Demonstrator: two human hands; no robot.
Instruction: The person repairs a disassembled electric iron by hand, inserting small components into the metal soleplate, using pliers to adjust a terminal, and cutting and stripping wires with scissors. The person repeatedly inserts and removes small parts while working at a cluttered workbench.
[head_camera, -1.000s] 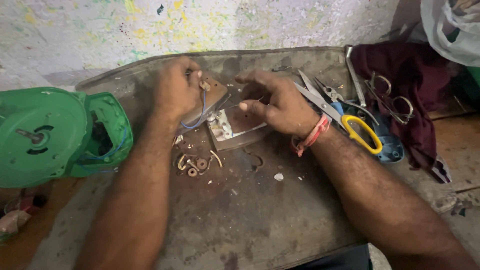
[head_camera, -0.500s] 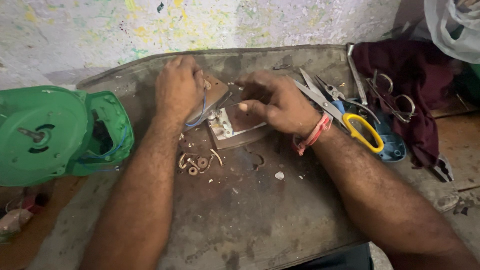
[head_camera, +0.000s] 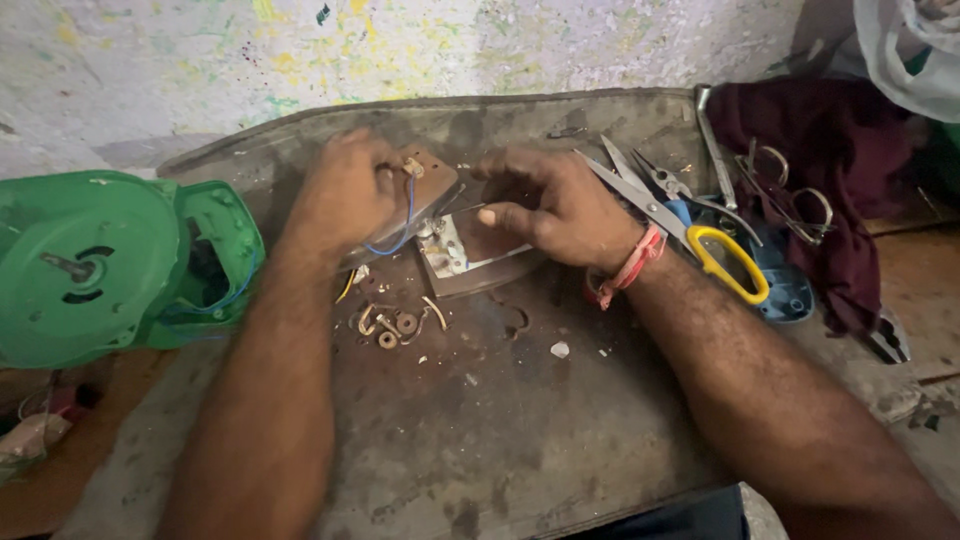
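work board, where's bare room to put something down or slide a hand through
Bare patch: the near part of the board, between the forearms, below the washers. Crowded: around the left hand and right hand, and by the scissors.

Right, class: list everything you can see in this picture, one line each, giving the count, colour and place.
flat brown part: one, brown with a blue wire, under the left hand
metal piece: one, grey, mid-bench by the right hand
washers and bits: several, tan, loose below the left hand
green housing: one, green, far left
scissors: one pair, yellow handles, right of the right wrist
blue tool: one, blue, under the scissors
maroon cloth: one, maroon, upper right
bench top: one, dark grey, centre
left hand: gripping the brown part
right hand: red wristband, fingers curled at the metal piece
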